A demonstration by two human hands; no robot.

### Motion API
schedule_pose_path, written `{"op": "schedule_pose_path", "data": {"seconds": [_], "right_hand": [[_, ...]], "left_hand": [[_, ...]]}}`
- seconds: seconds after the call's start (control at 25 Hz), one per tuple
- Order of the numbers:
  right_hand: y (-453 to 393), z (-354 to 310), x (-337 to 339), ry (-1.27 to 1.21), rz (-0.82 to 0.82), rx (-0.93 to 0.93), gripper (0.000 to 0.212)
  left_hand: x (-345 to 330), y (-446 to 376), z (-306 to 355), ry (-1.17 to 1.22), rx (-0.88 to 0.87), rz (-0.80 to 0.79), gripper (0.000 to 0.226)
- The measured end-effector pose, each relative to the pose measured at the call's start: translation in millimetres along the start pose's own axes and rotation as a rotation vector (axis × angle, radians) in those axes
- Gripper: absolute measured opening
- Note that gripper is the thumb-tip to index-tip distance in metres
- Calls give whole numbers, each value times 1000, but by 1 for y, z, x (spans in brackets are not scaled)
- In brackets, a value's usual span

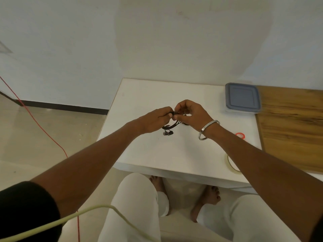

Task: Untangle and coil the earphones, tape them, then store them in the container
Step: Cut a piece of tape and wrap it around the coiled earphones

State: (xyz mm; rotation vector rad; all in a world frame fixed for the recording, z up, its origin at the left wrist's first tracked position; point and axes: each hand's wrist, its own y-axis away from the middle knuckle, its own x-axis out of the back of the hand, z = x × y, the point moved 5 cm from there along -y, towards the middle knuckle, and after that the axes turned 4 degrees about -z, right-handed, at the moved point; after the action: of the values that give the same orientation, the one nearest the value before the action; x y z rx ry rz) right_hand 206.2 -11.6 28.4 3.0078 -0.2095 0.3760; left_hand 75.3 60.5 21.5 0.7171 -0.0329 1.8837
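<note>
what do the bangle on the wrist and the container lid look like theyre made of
The bangle looks like polished metal, silvery with bright glints. The container lid looks like matte blue-grey plastic or silicone: soft sheen, rounded corners; which one is unclear.

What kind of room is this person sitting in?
Probably a bare indoor workroom or recording space, not a lived-in home: plain white walls, a small white table beside a wooden board, and loose red cable trailing over the beige floor.
</note>
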Motion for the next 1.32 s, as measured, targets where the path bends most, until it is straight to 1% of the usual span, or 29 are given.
{"op": "schedule_pose_path", "data": {"seconds": [0.28,0.6,0.76,0.84,0.92,1.0,1.08,1.2,1.32], "right_hand": [[5,5,4,-1,32,4,19],[9,9,6,-46,52,-21,20],[11,12,6,-72,69,-28,19],[12,15,6,-76,79,-45,26],[14,17,6,-84,105,-58,38],[17,17,6,-66,142,-31,44],[18,17,6,-6,161,9,40],[16,16,6,151,154,61,22],[15,16,5,200,133,70,10]], "left_hand": [[-6,-2,6,5,-13,-13,26],[-10,-3,10,-31,-32,6,16],[-13,-4,9,-25,-35,21,5],[-13,-4,8,-20,-21,33,7],[-15,-3,7,-6,-20,33,10],[-17,-2,7,26,-16,30,9],[-18,-3,6,64,4,35,8],[-20,-3,5,82,26,34,8],[-19,-4,5,78,23,39,8]]}}
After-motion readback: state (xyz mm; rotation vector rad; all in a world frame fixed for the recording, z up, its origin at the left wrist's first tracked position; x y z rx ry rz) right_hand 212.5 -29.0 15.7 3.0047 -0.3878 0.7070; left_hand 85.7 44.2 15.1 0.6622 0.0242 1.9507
